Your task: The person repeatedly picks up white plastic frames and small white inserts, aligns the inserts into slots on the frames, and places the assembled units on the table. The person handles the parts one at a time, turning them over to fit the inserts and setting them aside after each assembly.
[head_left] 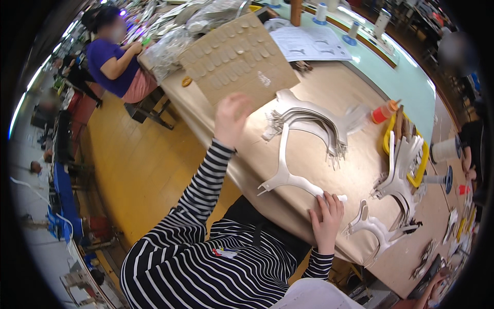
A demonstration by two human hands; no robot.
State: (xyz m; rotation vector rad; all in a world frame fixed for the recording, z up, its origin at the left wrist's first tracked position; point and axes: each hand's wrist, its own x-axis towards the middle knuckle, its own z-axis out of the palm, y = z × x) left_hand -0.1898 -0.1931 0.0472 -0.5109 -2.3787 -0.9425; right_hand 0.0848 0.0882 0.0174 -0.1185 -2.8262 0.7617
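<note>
My right hand (pixel 326 220) presses flat on one end of a white curved shoe-upper piece (pixel 284 172) lying on the tan table (pixel 329 87). My left hand (pixel 232 117), blurred, is stretched out over the near edge of a brown cardboard sheet (pixel 242 62) covered with several small oval pieces; whether it touches or grips the sheet I cannot tell. A stack of similar white curved pieces (pixel 309 123) lies just beyond the single piece. Both forearms wear black-and-white striped sleeves.
An orange-capped glue bottle (pixel 383 110) lies right of the stack. A yellow tray (pixel 419 170) holds more white pieces, with others (pixel 378 229) lying in front of it. Printed paper (pixel 309 44) and thread cones (pixel 321 13) sit farther back. A person in purple (pixel 110 59) sits at the far left.
</note>
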